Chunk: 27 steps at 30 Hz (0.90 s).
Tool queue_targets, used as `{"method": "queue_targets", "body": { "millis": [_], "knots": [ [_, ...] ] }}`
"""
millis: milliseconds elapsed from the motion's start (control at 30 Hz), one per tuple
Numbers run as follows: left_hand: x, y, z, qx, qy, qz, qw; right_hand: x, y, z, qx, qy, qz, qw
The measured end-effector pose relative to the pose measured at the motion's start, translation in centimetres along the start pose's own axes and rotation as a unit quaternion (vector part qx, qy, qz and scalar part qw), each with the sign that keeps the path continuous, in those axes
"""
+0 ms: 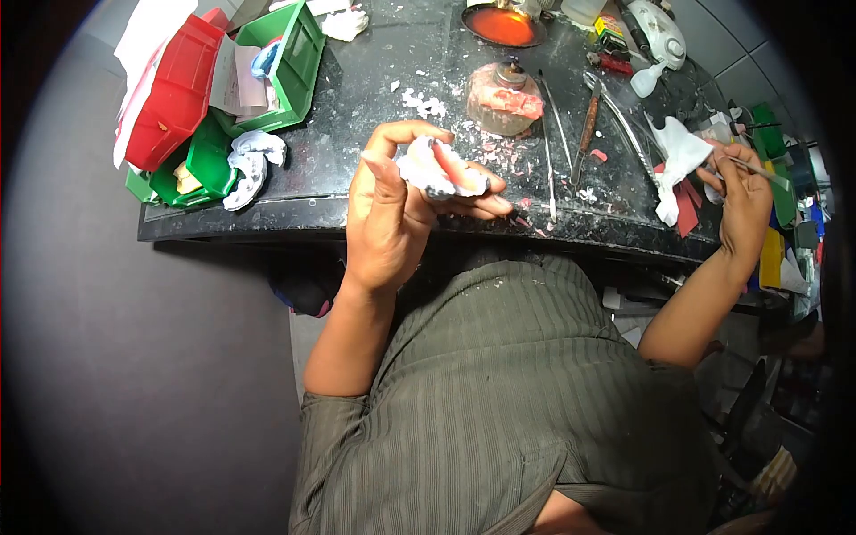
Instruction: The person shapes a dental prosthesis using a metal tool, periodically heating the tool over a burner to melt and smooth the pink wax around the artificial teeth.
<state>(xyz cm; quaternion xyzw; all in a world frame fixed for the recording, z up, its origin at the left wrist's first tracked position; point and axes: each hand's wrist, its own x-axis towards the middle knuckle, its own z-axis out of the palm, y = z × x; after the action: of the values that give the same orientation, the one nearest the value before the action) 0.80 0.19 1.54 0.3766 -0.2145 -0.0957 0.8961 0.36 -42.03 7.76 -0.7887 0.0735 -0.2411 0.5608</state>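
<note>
Above the front edge of the bench, my left hand (385, 209) is closed around a white plaster dental cast (419, 167) with pinkish-red wax on it. Its thumb and fingers grip the cast at the sides. Off to the right, my right hand (747, 192) pinches a slim wax knife (774, 176), whose flat blade points right. A crumpled white cloth (682, 150) lies right at the fingers of that hand, over red wax sheets (686, 209).
A glass spirit burner (504, 116) with pink wax on it stands mid-bench, behind scattered shavings. Metal tools (548, 147) and a brown-handled knife (586, 134) lie beside it. Behind is a pan of orange-red wax (501, 27); green bins (299, 71) and a red bin (174, 89) stand left.
</note>
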Motion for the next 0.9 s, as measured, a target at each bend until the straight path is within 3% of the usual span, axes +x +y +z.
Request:
{"method": "queue_targets", "body": {
  "millis": [167,267,333,367,433,467,533,600,733,800,867,900],
  "knots": [
    [0.0,-0.3,-0.4,0.054,0.0,0.011,0.998,0.1,-0.9,0.7,-0.015,0.059,-0.017,0.998],
    [0.1,-0.2,-0.1,0.047,-0.002,0.017,0.999,0.0,-2.1,1.0,-0.111,0.125,-0.046,0.985],
    [0.1,-0.2,0.1,0.048,0.007,0.015,0.999,0.3,-1.8,0.1,-0.303,0.152,-0.2,0.92],
    [0.1,-0.2,0.2,0.05,0.017,0.014,0.999,0.4,-1.5,-0.3,-0.303,0.151,-0.2,0.919],
    [0.1,-0.4,0.1,0.041,0.023,0.009,0.999,0.3,-1.0,-1.1,-0.114,0.172,-0.14,0.968],
    [0.1,-0.5,0.1,0.031,0.028,0.002,0.999,-0.2,-1.5,-0.6,-0.115,0.172,-0.139,0.968],
    [0.2,-0.3,-0.3,0.044,0.022,-0.02,0.999,-2.2,-3.4,1.9,0.041,0.027,-0.155,0.987],
    [0.3,-0.3,-0.5,0.057,0.017,-0.043,0.997,-4.3,-4.7,4.8,0.148,-0.157,-0.181,0.96],
    [0.4,0.0,-0.1,0.063,0.031,-0.056,0.996,-8.2,-6.9,11.6,0.187,-0.305,-0.212,0.91],
    [0.4,0.0,0.1,0.099,0.035,-0.057,0.993,-9.9,-8.2,13.9,0.221,-0.312,-0.109,0.917],
    [0.2,0.0,0.3,0.117,0.039,-0.064,0.99,-8.4,-8.6,14.9,0.063,-0.335,-0.296,0.892],
    [0.2,-0.4,0.5,0.116,0.048,-0.034,0.992,-8.2,-8.3,15.6,0.061,-0.337,-0.294,0.892]
  ]
}}
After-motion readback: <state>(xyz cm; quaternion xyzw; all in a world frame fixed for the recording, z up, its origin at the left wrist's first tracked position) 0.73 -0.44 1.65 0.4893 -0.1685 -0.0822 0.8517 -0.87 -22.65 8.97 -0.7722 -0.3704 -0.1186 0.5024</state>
